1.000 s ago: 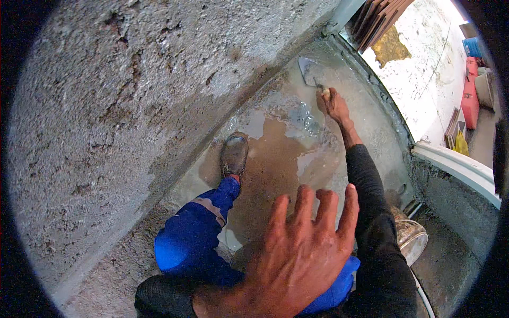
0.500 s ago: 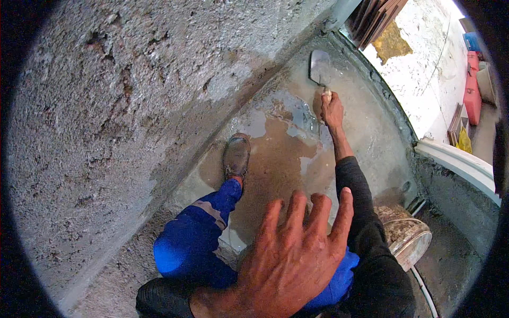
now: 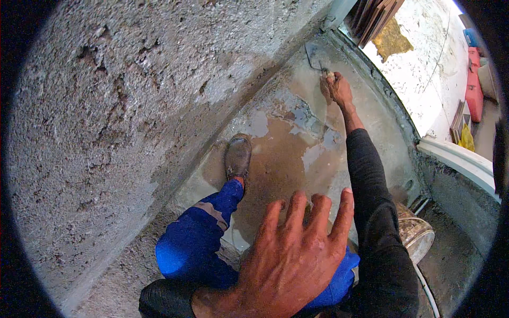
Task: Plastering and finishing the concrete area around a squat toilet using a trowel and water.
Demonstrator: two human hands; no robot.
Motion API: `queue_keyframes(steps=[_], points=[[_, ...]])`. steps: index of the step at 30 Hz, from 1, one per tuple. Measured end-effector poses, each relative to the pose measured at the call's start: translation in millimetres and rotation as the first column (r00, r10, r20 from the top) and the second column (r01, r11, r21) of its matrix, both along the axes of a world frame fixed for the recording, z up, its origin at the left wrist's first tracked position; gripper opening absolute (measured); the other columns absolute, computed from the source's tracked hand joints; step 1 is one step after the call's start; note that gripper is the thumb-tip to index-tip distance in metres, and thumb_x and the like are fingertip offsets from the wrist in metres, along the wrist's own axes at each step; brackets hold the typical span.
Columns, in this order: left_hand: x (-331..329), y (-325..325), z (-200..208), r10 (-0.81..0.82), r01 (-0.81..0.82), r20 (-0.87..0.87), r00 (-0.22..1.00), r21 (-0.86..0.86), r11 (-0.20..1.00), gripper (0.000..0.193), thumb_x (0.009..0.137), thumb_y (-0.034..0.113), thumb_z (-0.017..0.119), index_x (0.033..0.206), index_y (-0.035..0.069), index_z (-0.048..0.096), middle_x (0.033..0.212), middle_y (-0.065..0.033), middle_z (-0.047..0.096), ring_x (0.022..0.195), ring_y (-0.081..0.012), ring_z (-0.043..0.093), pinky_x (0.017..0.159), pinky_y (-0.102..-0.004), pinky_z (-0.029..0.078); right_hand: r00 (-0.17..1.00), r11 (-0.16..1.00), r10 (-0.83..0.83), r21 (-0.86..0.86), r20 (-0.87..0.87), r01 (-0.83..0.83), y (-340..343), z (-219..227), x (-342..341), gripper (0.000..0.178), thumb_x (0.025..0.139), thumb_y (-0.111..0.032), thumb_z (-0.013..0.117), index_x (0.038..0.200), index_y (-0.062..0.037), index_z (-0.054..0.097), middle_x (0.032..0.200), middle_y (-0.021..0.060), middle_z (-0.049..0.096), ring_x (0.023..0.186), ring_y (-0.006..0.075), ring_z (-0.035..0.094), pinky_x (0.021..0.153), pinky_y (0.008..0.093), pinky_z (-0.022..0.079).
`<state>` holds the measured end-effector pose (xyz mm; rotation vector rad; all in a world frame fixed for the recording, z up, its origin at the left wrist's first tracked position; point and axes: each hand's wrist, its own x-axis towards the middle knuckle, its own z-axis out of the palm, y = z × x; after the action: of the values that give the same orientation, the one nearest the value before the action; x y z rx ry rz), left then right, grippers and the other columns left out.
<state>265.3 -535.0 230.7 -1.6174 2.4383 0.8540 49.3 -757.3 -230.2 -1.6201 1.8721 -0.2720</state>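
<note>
My right hand (image 3: 340, 89) reaches far out and is closed around the handle of a trowel (image 3: 316, 57). The trowel's blade lies at the wet grey floor (image 3: 366, 106) near the far corner, and its outline blends with the wet surface. My left hand (image 3: 297, 254) hovers close in front at the bottom middle, back upward, fingers spread and slightly bent, holding nothing. Beyond it spreads a brownish puddle (image 3: 275, 169) with shiny patches. My boot (image 3: 238, 157) stands at the puddle's left edge.
A rough plastered wall (image 3: 122, 106) rises along the left. A low kerb (image 3: 389, 98) borders the floor at the right. A dirty bucket (image 3: 416, 236) lies tipped beside my right arm, near a white hose (image 3: 427, 291). Outside are stacked boards (image 3: 374, 21) and a red container (image 3: 473, 87).
My right hand has moved farther away and slightly right with the trowel, whose blade now appears narrower and lower-contrast. My left hand has stayed in place.
</note>
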Motion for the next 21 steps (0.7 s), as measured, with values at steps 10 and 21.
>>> queue_keyframes(steps=[10, 21], points=[[-4, -20, 2, -0.033, 0.041, -0.07, 0.997, 0.104, 0.994, 0.06, 0.089, 0.033, 0.067, 0.144, 0.012, 0.052, 0.111, -0.0101, 0.062, 0.105, -0.0292, 0.06, 0.086, -0.0425, 0.048, 0.907, 0.864, -0.383, -0.279, 0.173, 0.418, 64, -30, 48, 0.051, 0.098, -0.048, 0.052, 0.113, 0.0008, 0.058, 0.102, 0.0286, 0.067, 0.097, 0.0508, 0.063, 0.083, 0.0556, 0.048], [-6, -23, 6, -0.04, 0.048, -0.061, 0.997, 0.135, 0.99, 0.063, 0.087, 0.033, 0.07, 0.143, 0.011, 0.052, 0.114, -0.0098, 0.063, 0.105, -0.028, 0.061, 0.086, -0.0415, 0.048, 0.025, 0.735, -0.625, 0.578, 0.78, 0.355, 56, 0, 73, 0.035, 0.102, -0.043, 0.046, 0.109, -0.0098, 0.054, 0.073, 0.0042, 0.057, 0.056, 0.0159, 0.055, 0.047, 0.0329, 0.046]])
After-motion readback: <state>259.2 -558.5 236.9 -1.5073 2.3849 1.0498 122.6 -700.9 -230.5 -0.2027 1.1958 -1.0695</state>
